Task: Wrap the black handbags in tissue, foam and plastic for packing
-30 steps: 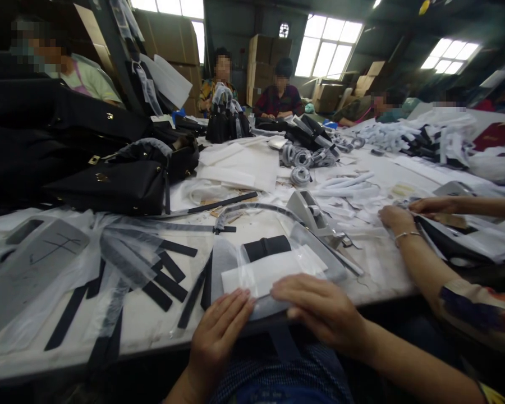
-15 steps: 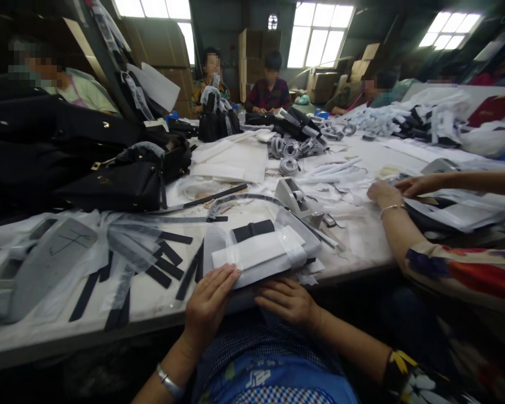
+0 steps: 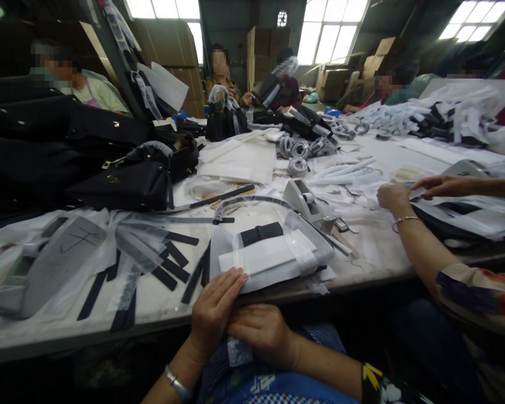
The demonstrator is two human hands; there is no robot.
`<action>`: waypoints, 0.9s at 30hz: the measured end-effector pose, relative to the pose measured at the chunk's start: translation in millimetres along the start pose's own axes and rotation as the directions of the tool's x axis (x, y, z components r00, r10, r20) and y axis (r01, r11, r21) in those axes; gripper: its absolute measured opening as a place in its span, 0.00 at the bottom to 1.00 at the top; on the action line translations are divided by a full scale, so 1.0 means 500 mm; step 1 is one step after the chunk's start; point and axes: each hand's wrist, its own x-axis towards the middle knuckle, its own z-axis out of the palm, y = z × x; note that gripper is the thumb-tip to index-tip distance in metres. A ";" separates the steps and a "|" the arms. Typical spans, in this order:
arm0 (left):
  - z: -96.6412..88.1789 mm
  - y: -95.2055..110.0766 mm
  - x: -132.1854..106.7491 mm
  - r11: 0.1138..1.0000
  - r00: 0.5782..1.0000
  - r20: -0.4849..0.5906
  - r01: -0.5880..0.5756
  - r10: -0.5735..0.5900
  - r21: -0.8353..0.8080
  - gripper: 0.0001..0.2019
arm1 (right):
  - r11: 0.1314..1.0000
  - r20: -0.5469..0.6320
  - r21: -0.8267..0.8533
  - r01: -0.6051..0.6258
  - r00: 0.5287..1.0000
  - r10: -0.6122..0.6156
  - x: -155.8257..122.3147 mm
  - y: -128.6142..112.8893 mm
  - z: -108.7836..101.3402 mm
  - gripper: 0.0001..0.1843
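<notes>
So, your bundle [image 3: 256, 259] is on the desk [image 3: 162, 308] right in front of you, close to the near edge. It's got a white wrap, a black piece [image 3: 261, 233] showing at the top, and a shiny clear band across its right part. A dark strap [image 3: 256, 198] arches behind it.

Your left hand [image 3: 219, 300] has its fingers laid close together on the bundle's near left corner; can't tell if it's gripping or just resting there. Your right hand [image 3: 261, 331] is lower, in front of the desk edge, fingers together too, tips right by your left hand. A clear strip [image 3: 239, 352] hangs just below those fingers, but I can't tell if you're actually pinching it.

Behind the bundle there's a grey dispenser [image 3: 297, 193]. To the left, black strips [image 3: 177, 274] are fanned out with filmy plastic over some, then a grey block [image 3: 63, 264] with pen marks on it. Black bags [image 3: 120, 188] pile up further back. Past the bundle you've got white sheets [image 3: 238, 157] and some rolls [image 3: 298, 166]. Over right, a co-worker's 2 hands [image 3: 393, 201] are busy near your desk, bracelet [image 3: 404, 220] on 1 wrist.
</notes>
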 end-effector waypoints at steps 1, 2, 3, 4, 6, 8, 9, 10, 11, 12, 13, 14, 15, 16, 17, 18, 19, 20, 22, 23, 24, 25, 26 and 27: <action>0.000 -0.002 0.001 1.000 1.000 0.001 -0.007 0.007 -0.005 0.23 | 1.000 0.010 0.006 0.005 1.000 -0.005 -0.003 -0.003 0.004 0.09; -0.001 -0.003 0.002 1.000 1.000 0.001 -0.009 0.009 -0.007 0.23 | 1.000 0.024 0.010 0.022 0.999 -0.022 -0.008 -0.006 0.004 0.10; -0.001 -0.004 0.002 1.000 1.000 0.001 -0.007 0.007 -0.007 0.22 | 0.999 0.038 0.014 0.043 0.998 -0.043 -0.015 -0.008 0.001 0.10; 0.000 -0.005 0.002 1.000 1.000 0.000 -0.004 0.004 -0.006 0.23 | 0.998 0.051 0.020 0.064 0.997 -0.065 -0.020 -0.010 -0.005 0.10; 0.002 -0.005 0.000 1.000 1.000 -0.004 0.001 -0.001 -0.003 0.23 | 0.995 0.080 0.028 0.095 0.992 -0.097 -0.023 -0.013 -0.023 0.10; 0.004 -0.004 -0.002 1.000 1.000 -0.018 -0.001 0.001 -0.006 0.23 | 0.993 0.112 0.022 0.118 0.986 -0.120 -0.013 -0.015 -0.043 0.09; 0.005 -0.003 -0.003 1.000 1.000 -0.025 -0.003 0.003 -0.009 0.23 | 0.990 0.126 0.016 0.140 0.982 -0.141 -0.004 -0.016 -0.052 0.08; 0.005 -0.003 -0.003 1.000 0.999 -0.032 -0.003 0.003 -0.011 0.23 | 0.986 0.139 0.011 0.164 0.977 -0.164 0.005 -0.017 -0.058 0.08; 0.005 -0.002 -0.003 1.000 0.999 -0.038 -0.004 0.003 -0.012 0.22 | 0.983 0.148 0.008 0.182 0.972 -0.182 0.014 -0.017 -0.063 0.08; 0.005 -0.002 -0.003 1.000 0.999 -0.040 -0.004 0.003 -0.011 0.22 | 0.980 0.156 0.009 0.197 0.968 -0.196 0.021 -0.019 -0.065 0.08; 0.005 -0.001 -0.002 1.000 0.999 -0.038 -0.005 0.005 -0.008 0.22 | 0.980 0.163 0.013 0.199 0.966 -0.198 0.024 -0.021 -0.067 0.08; 0.004 -0.001 0.000 1.000 0.999 -0.032 -0.010 0.010 -0.003 0.22 | 0.982 0.172 0.016 0.190 0.967 -0.190 0.023 -0.023 -0.067 0.09; 0.003 -0.001 0.002 1.000 0.999 -0.029 -0.016 0.016 0.003 0.22 | 0.984 0.181 0.019 0.175 0.968 -0.175 0.019 -0.026 -0.068 0.09; 0.002 0.000 0.004 1.000 0.999 -0.026 -0.024 0.024 0.009 0.22 | 0.988 0.186 0.022 0.153 0.970 -0.155 0.012 -0.029 -0.070 0.09; 0.001 0.000 0.006 0.999 0.999 -0.023 -0.028 0.028 0.015 0.21 | 0.992 0.188 0.029 0.125 0.974 -0.128 0.004 -0.032 -0.073 0.09; 0.000 0.001 0.008 0.999 0.999 -0.023 -0.029 0.029 0.022 0.21 | 0.995 0.184 0.042 0.089 0.978 -0.096 -0.004 -0.035 -0.078 0.09; -0.001 0.001 0.009 0.999 0.999 -0.021 -0.026 0.027 0.028 0.21 | 0.997 0.179 0.059 0.051 0.982 -0.060 -0.009 -0.037 -0.084 0.09; -0.002 0.001 0.009 0.999 1.000 -0.015 -0.020 0.021 0.033 0.21 | 0.997 0.175 0.079 0.017 0.984 -0.030 -0.010 -0.039 -0.091 0.10; -0.004 0.001 0.009 0.999 1.000 0.007 -0.012 0.012 0.035 0.21 | 0.993 0.168 0.115 -0.038 0.986 0.018 0.001 -0.039 -0.108 0.12; -0.004 0.001 0.008 0.999 1.000 0.018 -0.010 0.009 0.034 0.21 | 0.992 0.167 0.120 -0.049 0.986 0.029 0.013 -0.037 -0.116 0.13; -0.004 0.001 0.007 0.999 1.000 0.025 -0.011 0.011 0.032 0.21 | 0.992 0.165 0.114 -0.049 0.986 0.030 0.029 -0.033 -0.123 0.13; -0.003 0.001 0.007 0.999 1.000 0.027 -0.013 0.012 0.031 0.21 | 0.994 0.160 0.098 -0.043 0.987 0.027 0.047 -0.027 -0.130 0.13; -0.003 0.002 0.006 0.999 1.000 0.023 -0.017 0.016 0.029 0.21 | 0.997 0.149 0.075 -0.031 0.989 0.020 0.066 -0.020 -0.135 0.13; -0.002 0.003 0.006 0.999 1.000 0.015 -0.019 0.019 0.029 0.20 | 0.999 0.137 0.049 -0.019 0.990 0.012 0.085 -0.010 -0.138 0.13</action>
